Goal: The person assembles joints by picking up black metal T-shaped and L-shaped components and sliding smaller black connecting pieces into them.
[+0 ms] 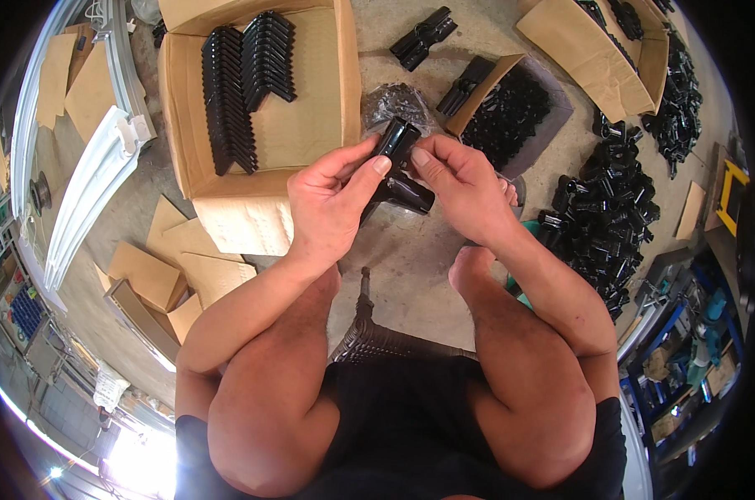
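Note:
A glossy black pipe joint (398, 137), made of tube-shaped parts at an angle, is held up in front of me. My left hand (331, 196) is closed round its left side, thumb pressed against the upper tube. My right hand (465, 187) is closed in a pinch at the joint's right edge. What lies between those right fingertips is too small and covered to make out. Below the hands, the joint's lower tube (406, 193) points to the right. Just beyond the joint, a clear plastic bag (394, 104) lies on the floor.
At the left, an open cardboard box (351, 92) holds two neat stacks of black joints (227, 100). A smaller box (477, 96) contains small black pieces. Heaped joints (602, 208) lie at the right, below another carton (581, 62). Cardboard scraps (148, 275) lie left of my knees.

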Action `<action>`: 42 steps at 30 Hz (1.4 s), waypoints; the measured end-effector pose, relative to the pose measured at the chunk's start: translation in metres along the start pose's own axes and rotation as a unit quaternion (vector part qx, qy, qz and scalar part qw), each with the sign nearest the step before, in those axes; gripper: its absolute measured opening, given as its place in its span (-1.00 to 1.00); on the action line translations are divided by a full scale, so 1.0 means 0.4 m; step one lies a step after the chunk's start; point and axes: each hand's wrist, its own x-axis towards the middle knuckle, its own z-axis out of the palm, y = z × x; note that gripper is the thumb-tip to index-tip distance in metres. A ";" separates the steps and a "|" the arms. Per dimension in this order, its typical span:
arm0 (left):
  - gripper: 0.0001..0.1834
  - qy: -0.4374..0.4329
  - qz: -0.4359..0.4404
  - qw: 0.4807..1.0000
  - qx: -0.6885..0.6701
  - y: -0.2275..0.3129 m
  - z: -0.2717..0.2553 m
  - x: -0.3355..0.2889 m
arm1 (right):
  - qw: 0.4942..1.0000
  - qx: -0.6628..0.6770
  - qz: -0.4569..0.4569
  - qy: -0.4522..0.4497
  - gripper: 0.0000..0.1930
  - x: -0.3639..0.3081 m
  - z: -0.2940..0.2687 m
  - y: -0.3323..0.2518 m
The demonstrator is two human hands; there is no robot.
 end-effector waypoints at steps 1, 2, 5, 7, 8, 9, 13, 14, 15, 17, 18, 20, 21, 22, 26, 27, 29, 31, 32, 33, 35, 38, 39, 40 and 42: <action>-0.70 -0.001 0.000 1.000 -0.002 0.001 0.001 0.000 | 1.000 -0.003 -0.002 0.000 -0.79 -0.005 0.000 0.001; -0.70 -0.001 0.001 1.000 -0.004 0.001 0.000 -0.001 | 1.000 -0.005 -0.003 -0.001 -0.79 -0.011 0.007 -0.014; -0.70 0.001 0.000 1.000 -0.001 -0.002 -0.003 0.000 | 0.999 -0.043 0.000 -0.007 -0.79 -0.010 0.007 -0.025; -0.70 0.000 -0.002 1.000 -0.006 -0.005 -0.002 0.001 | 0.999 -0.047 0.003 -0.009 -0.79 -0.011 0.005 -0.023; -0.70 0.000 -0.002 1.000 -0.012 -0.003 -0.001 0.001 | 0.999 -0.033 0.003 -0.009 -0.79 -0.011 0.006 -0.020; -0.70 0.000 -0.003 1.000 -0.017 -0.001 0.000 0.000 | 1.000 -0.018 0.003 -0.009 -0.79 -0.012 0.007 -0.018; -0.70 0.000 -0.003 1.000 -0.003 0.001 0.000 0.002 | 0.999 -0.038 0.003 -0.007 -0.80 -0.011 0.006 -0.023; -0.69 0.003 -0.004 1.000 -0.001 0.002 -0.001 0.002 | 1.000 -0.029 0.008 -0.004 -0.81 -0.010 0.007 -0.024; -0.69 0.007 -0.006 1.000 0.001 0.002 -0.001 0.002 | 1.000 -0.020 0.013 0.000 -0.81 -0.010 0.008 -0.025; -0.68 0.003 0.000 1.000 0.000 0.006 0.003 0.003 | 1.000 -0.018 0.003 0.001 -0.81 -0.010 0.014 -0.030; -0.68 0.002 0.003 1.000 -0.001 0.007 0.004 0.003 | 1.000 -0.016 -0.002 0.001 -0.81 -0.010 0.015 -0.031; -0.68 0.007 0.002 1.000 0.007 0.007 0.004 0.003 | 0.999 -0.031 0.019 -0.005 -0.81 -0.003 0.008 -0.028; -0.68 0.009 0.002 1.000 0.011 0.007 0.003 0.003 | 0.999 -0.038 0.030 -0.008 -0.81 0.000 0.005 -0.025; -0.68 0.010 0.004 1.000 0.008 0.006 0.003 0.003 | 1.000 -0.019 0.016 -0.010 -0.80 -0.002 0.007 -0.023; -0.67 0.018 0.006 1.000 -0.001 0.005 0.011 0.001 | 0.999 -0.024 -0.005 -0.028 -0.76 -0.001 0.006 -0.016; -0.67 0.021 0.005 1.000 -0.002 0.003 0.013 0.000 | 0.998 -0.045 -0.002 -0.036 -0.74 0.002 0.000 -0.013; -0.68 0.044 0.020 0.999 -0.013 -0.006 0.022 0.004 | 0.999 -0.003 0.009 -0.048 -0.71 -0.012 0.002 -0.016; -0.69 0.063 0.030 0.998 0.000 -0.008 0.026 0.011 | 0.999 -0.004 -0.015 -0.047 -0.67 -0.020 0.006 -0.024; -0.69 0.073 0.023 0.997 0.010 -0.012 0.023 0.014 | 0.998 -0.032 -0.040 -0.041 -0.65 -0.023 0.003 -0.029; -0.69 0.074 0.031 0.996 0.029 -0.018 0.016 0.016 | 0.995 -0.065 -0.061 -0.035 -0.64 -0.031 -0.006 -0.035; -0.67 0.061 0.032 0.997 0.023 -0.010 0.019 0.015 | 0.988 -0.113 -0.102 -0.028 -0.64 -0.035 -0.042 -0.068; -0.63 0.013 0.050 0.998 0.035 -0.003 -0.004 0.014 | 0.977 -0.200 -0.068 -0.009 -0.68 -0.077 -0.137 -0.144; -0.63 -0.013 0.051 0.997 0.058 0.000 -0.025 0.019 | 0.970 -0.242 -0.015 -0.023 -0.67 -0.109 -0.192 -0.177; -0.62 -0.045 0.052 0.995 0.078 -0.006 -0.040 0.030 | 0.966 -0.259 -0.011 -0.018 -0.67 -0.149 -0.253 -0.176; -0.64 -0.055 0.058 0.992 0.099 -0.002 -0.071 0.028 | 0.943 -0.333 0.023 -0.022 -0.66 -0.220 -0.346 -0.170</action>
